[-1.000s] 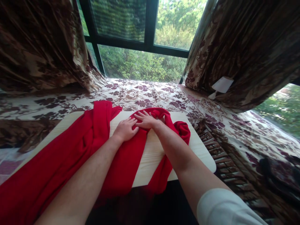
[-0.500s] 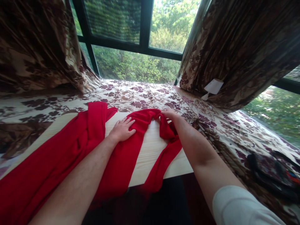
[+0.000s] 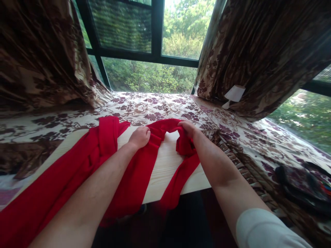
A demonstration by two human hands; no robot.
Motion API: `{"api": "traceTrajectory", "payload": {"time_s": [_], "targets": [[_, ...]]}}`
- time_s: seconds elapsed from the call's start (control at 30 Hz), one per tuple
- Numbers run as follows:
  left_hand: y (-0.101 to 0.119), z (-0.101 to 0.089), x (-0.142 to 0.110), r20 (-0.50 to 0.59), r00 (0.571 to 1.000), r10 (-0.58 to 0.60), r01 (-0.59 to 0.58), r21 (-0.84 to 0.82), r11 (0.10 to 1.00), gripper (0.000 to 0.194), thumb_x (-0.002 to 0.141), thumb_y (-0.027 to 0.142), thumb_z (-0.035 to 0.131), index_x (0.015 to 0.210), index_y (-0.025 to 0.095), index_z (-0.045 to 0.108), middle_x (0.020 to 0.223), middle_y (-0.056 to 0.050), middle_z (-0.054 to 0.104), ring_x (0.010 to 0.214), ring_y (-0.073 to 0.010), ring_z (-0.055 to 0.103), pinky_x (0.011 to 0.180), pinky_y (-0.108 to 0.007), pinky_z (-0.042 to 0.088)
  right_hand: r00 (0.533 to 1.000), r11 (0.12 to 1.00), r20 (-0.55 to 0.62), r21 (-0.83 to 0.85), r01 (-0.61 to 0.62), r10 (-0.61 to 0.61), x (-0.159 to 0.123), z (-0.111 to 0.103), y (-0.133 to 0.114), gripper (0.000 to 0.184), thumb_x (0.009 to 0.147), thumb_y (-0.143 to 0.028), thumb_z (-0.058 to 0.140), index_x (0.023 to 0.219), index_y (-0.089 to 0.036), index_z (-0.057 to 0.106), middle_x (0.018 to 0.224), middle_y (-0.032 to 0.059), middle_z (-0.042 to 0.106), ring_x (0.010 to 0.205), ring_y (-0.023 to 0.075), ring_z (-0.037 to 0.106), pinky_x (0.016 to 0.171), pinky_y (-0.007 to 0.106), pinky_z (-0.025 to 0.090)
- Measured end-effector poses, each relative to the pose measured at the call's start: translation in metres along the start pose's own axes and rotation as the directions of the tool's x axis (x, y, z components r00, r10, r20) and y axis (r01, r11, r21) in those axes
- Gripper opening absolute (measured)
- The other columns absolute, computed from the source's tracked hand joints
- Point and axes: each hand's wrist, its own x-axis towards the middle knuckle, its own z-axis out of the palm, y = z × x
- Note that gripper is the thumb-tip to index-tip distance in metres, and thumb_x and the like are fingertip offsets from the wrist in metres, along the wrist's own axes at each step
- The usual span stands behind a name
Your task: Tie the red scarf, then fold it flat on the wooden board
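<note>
A long piece of red cloth lies across a pale wooden table and hangs over its near edge. Its left part is a thick, folded bundle. My left hand is closed on the middle strip, bunching it into small creases. Toward the right, my right hand grips the cloth where it arches up off the tabletop. A crumpled fold hangs below that hand, and a narrower strip runs from there to the near edge. The right fingertips are partly hidden in the fabric.
Behind the table stretches a ledge with a floral cover, below a dark-framed window. Patterned curtains hang on both sides. A small white lamp stands at the right, and a dark bag lies lower right.
My left hand has gone from lying flat with spread fingers to closing on the cloth, which now bunches there. My right hand has closed further around the cloth.
</note>
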Motion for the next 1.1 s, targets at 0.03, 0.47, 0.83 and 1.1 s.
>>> {"api": "traceTrajectory", "payload": {"time_s": [0.03, 0.47, 0.83, 1.1], "targets": [[0.004, 0.005, 0.003, -0.017, 1.000, 0.013, -0.014, -0.071, 0.997, 0.042, 0.096, 0.030, 0.036, 0.118, 0.013, 0.068, 0.125, -0.013, 0.069, 0.119, -0.0231, 0.061, 0.108, -0.033, 0.043, 1.000, 1.000, 0.014, 0.016, -0.009, 0.009, -0.001, -0.001, -0.001, 0.012, 0.068, -0.013, 0.060, 0.079, -0.019, 0.062, 0.057, -0.0015, 0.060, 0.046, 0.0122, 0.052, 0.042, 0.020, 0.039], [0.017, 0.035, 0.031, 0.237, 0.970, -0.057, 0.060, -0.009, 0.998, 0.045, 0.096, 0.045, 0.040, 0.133, 0.028, 0.060, 0.132, -0.009, 0.066, 0.119, -0.0267, 0.060, 0.101, -0.037, 0.045, 0.985, 0.956, 0.142, 0.289, 0.049, -0.093, -0.017, -0.039, -0.027, 0.011, 0.066, -0.010, 0.061, 0.075, -0.016, 0.058, 0.061, -0.0012, 0.065, 0.050, 0.0101, 0.058, 0.048, 0.018, 0.047], [0.001, 0.034, 0.033, 0.330, 0.930, -0.165, 0.080, 0.255, 0.964, 0.097, 0.075, 0.087, 0.037, 0.153, 0.028, 0.041, 0.149, -0.015, 0.050, 0.135, -0.0430, 0.039, 0.105, -0.052, 0.035, 0.936, 0.995, 0.338, -0.068, -0.078, 0.097, -0.005, -0.058, -0.014, 0.022, 0.063, -0.009, 0.076, 0.082, -0.013, 0.066, 0.070, 0.0036, 0.072, 0.059, 0.0155, 0.067, 0.060, 0.024, 0.057], [-0.004, 0.034, 0.035, 0.347, 0.917, -0.195, 0.109, 0.254, 0.961, 0.109, 0.067, 0.092, 0.040, 0.155, 0.028, 0.037, 0.155, -0.013, 0.044, 0.138, -0.0463, 0.035, 0.106, -0.053, 0.035, 0.956, 0.997, 0.291, 0.073, 0.003, -0.024, 0.007, -0.056, -0.027, 0.011, 0.076, -0.011, 0.073, 0.082, -0.013, 0.065, 0.072, 0.0053, 0.073, 0.060, 0.0146, 0.068, 0.058, 0.022, 0.057]]}}
